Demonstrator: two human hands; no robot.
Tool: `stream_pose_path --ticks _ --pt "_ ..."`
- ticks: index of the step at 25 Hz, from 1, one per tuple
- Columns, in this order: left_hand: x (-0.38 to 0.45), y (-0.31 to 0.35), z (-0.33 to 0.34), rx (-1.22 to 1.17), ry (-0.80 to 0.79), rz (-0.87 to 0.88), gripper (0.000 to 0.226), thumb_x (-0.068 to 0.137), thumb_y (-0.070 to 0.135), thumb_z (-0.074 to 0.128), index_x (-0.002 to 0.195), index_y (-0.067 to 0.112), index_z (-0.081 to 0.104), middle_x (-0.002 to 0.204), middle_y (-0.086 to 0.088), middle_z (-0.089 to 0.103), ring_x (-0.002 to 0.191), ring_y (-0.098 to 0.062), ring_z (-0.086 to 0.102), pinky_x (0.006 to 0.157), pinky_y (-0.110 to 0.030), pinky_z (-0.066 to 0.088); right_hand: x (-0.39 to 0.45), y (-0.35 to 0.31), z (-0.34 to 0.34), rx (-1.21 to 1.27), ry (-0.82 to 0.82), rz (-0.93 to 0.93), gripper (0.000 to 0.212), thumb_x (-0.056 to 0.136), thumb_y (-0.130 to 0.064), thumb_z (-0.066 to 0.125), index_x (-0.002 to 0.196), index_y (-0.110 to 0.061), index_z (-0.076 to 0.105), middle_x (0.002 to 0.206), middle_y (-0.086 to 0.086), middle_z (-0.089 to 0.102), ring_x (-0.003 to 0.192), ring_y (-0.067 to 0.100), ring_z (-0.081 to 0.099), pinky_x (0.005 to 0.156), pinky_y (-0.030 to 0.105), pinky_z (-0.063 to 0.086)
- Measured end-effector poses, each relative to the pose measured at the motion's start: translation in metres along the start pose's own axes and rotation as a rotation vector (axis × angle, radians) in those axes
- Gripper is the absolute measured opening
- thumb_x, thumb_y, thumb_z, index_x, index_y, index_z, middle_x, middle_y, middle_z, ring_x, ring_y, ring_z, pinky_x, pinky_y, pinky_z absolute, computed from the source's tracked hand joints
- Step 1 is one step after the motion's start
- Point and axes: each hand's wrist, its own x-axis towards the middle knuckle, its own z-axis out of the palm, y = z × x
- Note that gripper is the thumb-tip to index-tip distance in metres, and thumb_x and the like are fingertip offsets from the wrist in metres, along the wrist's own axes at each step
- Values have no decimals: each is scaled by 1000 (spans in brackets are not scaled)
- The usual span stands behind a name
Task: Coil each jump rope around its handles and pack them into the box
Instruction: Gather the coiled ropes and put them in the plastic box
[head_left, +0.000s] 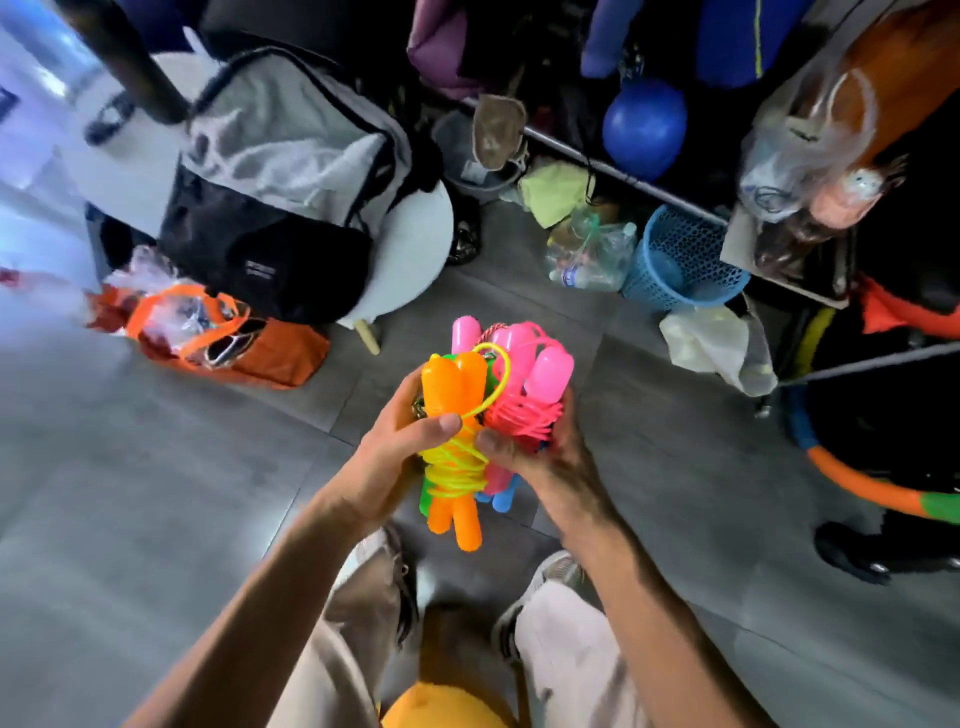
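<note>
I hold a bunch of coiled jump ropes upright in front of me, above the grey floor. My left hand (402, 457) grips the orange-handled rope (452, 395), which has yellow cord wound round its handles. My right hand (540, 452) holds the pink-handled rope (530, 374), wrapped in pink cord. Green and blue handles (501, 496) poke out below, behind the others. No box is in view.
A grey and black backpack (280, 176) lies on a white stool (410, 249) at the back left. An orange bag (228, 338) sits on the floor left. A blue mesh basket (675, 260), plastic bags and a cluttered rack stand at the back right. My feet are below.
</note>
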Motion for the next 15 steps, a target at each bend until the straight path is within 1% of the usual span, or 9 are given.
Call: stream_pose_path --ticks 2,3,4,7,9,11,13,15 --pt "-45 26 -6 -18 23 17 81 67 30 71 139 11 40 117 -20 61 101 -35 62 81 -45 52 -26 -28 33 -39 -91 40 94 64 -38 88 140 -14 38 103 15 70 73 39 67 57 58 54" --pt "-64 35 -11 -28 45 22 81 67 29 72 139 12 39 120 -21 60 103 -35 62 82 -45 51 -35 -37 48 -50 -122 49 96 63 -42 88 140 -14 38 103 16 70 71 42 65 56 63 52" --pt "-85 45 -19 -50 78 34 82 67 29 72 140 12 39 121 -22 59 104 -36 62 83 -45 51 -42 -45 68 -65 -154 51 96 63 -43 88 140 -14 37 106 16 69 73 43 65 58 65 51" --pt "-141 70 -56 -133 185 107 79 67 29 72 138 10 41 121 -25 59 102 -37 62 82 -47 53 -55 -67 139 -115 -248 32 93 64 -36 86 140 -16 37 112 14 68 73 36 64 59 60 52" --pt "-173 90 -87 -176 240 139 83 66 31 75 138 10 41 120 -25 59 101 -37 62 80 -47 53 -59 -76 189 -136 -294 31 90 65 -32 85 141 -17 38 117 12 67 84 34 64 68 63 52" --pt "-206 107 -119 -208 276 172 90 62 37 81 138 11 42 122 -24 60 102 -37 63 80 -44 54 -66 -83 241 -166 -331 49 91 65 -35 86 141 -18 38 121 12 65 92 33 64 77 62 52" --pt "-236 124 -151 -231 305 211 88 61 39 81 137 14 45 123 -20 61 105 -34 63 82 -42 53 -74 -87 289 -203 -353 37 94 64 -40 88 141 -19 38 123 14 63 98 37 63 80 58 53" --pt "-266 142 -185 -242 334 249 91 59 43 84 137 15 46 124 -17 62 107 -33 62 85 -42 51 -77 -89 338 -249 -380 30 94 63 -38 88 141 -18 38 125 15 63 103 35 63 81 53 54"
